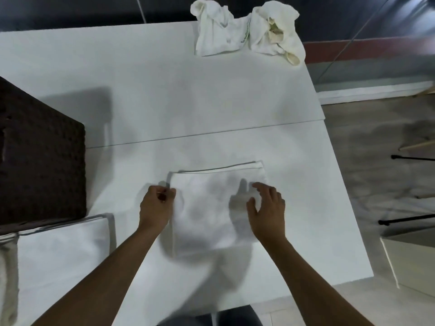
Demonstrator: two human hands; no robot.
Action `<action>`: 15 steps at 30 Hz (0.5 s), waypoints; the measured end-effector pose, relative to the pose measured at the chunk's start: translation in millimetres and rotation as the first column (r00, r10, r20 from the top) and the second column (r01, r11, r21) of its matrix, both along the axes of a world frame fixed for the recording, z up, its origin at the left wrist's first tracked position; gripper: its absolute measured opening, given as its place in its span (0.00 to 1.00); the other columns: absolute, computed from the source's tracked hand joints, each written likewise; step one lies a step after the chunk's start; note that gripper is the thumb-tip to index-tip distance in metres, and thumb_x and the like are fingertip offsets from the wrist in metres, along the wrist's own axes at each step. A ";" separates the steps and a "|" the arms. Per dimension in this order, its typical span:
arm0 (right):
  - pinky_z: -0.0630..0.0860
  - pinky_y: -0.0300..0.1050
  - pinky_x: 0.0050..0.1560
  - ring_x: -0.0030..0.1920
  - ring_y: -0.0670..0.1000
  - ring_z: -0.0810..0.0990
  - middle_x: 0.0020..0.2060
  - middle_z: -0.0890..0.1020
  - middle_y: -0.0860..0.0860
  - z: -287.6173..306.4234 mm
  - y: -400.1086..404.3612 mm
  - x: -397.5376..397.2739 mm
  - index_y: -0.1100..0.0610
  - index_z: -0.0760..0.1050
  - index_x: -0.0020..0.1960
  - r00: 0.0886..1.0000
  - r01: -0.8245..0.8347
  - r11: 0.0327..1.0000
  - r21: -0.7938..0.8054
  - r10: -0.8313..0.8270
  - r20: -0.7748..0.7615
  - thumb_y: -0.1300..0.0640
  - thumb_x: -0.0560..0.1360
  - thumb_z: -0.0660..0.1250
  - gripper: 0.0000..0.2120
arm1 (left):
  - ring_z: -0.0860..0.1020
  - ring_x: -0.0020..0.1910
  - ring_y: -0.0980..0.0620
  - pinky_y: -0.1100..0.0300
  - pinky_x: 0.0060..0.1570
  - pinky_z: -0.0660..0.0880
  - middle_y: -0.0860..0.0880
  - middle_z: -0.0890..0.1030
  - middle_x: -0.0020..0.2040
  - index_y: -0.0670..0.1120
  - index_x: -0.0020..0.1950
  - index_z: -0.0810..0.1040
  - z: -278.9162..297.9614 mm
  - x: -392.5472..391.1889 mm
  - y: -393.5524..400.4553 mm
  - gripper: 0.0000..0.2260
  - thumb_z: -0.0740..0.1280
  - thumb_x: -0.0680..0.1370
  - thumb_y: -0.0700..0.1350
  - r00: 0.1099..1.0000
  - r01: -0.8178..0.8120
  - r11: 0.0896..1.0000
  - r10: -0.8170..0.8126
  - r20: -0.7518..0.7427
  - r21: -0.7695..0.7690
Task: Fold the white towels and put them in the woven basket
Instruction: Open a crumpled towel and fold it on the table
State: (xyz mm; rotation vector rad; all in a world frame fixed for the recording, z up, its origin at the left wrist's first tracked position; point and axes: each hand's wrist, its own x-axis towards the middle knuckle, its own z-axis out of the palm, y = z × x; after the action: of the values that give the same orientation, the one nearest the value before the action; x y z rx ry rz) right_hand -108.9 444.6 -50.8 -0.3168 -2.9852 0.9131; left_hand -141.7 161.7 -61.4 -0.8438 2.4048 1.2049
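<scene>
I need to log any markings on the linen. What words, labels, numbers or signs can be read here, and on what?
No text can be read.
Crumpled towels at the table's far edge: a faint greenish mark along one edge, too small and blurred to read.
Folded towel under the hands: no print, only a grey edge stripe.
Woven basket: no label visible.

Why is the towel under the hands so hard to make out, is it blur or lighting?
Both, in the head view: the folded towel is white on a white table, so edges wash out; soft hand shadows fall across it; the left hand, pinching its edge, and the open right hand look slightly motion-smeared. Wide-angle distortion bends the table edges.
</scene>
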 end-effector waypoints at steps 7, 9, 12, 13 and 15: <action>0.70 0.53 0.64 0.69 0.53 0.71 0.71 0.72 0.49 -16.9 -27.3 38.5 0.47 0.66 0.75 0.923 -0.361 0.917 0.172 0.325 0.203 0.47 0.74 0.68 0.30 | 0.81 0.49 0.47 0.49 0.53 0.79 0.56 0.81 0.46 0.51 0.55 0.75 1.0 24.1 8.1 0.11 0.72 0.77 0.52 0.990 0.012 0.993 -0.027 0.136 0.114; 0.69 0.54 0.68 0.72 0.54 0.70 0.73 0.71 0.51 -23.0 -23.6 36.4 0.48 0.65 0.77 0.902 -0.412 0.887 0.207 0.365 0.230 0.48 0.74 0.68 0.33 | 0.82 0.47 0.44 0.45 0.52 0.81 0.49 0.83 0.46 0.46 0.52 0.78 1.0 28.6 11.2 0.10 0.71 0.77 0.50 0.983 -0.032 0.988 0.003 0.184 0.150; 0.67 0.55 0.71 0.74 0.55 0.70 0.74 0.71 0.53 -25.8 -15.5 33.3 0.49 0.66 0.77 0.882 -0.461 0.852 0.250 0.407 0.238 0.50 0.73 0.68 0.33 | 0.83 0.45 0.43 0.44 0.49 0.83 0.44 0.83 0.47 0.44 0.49 0.78 3.8 45.4 16.7 0.09 0.71 0.78 0.50 0.974 -0.121 0.969 0.074 0.216 0.216; 0.68 0.54 0.69 0.72 0.55 0.71 0.73 0.72 0.52 -23.9 -14.9 34.1 0.49 0.67 0.76 0.887 -0.453 0.854 0.255 0.401 0.229 0.52 0.72 0.69 0.33 | 0.83 0.45 0.43 0.44 0.48 0.83 0.43 0.82 0.48 0.44 0.49 0.77 4.7 52.1 18.7 0.10 0.70 0.78 0.50 0.974 -0.137 0.965 0.089 0.209 0.225; 0.70 0.53 0.62 0.65 0.55 0.75 0.70 0.75 0.50 -18.7 -16.6 42.1 0.48 0.71 0.73 0.899 -0.433 0.866 0.249 0.395 0.188 0.55 0.70 0.69 0.31 | 0.83 0.47 0.42 0.43 0.45 0.83 0.41 0.81 0.49 0.43 0.50 0.75 7.4 65.9 21.6 0.11 0.70 0.79 0.50 0.972 -0.165 0.956 0.117 0.202 0.241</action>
State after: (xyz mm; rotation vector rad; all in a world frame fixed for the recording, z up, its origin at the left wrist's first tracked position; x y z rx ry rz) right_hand -66.8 428.0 -69.5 0.2979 -3.3129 0.4645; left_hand -75.7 183.3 -54.0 -1.0098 2.0167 1.3872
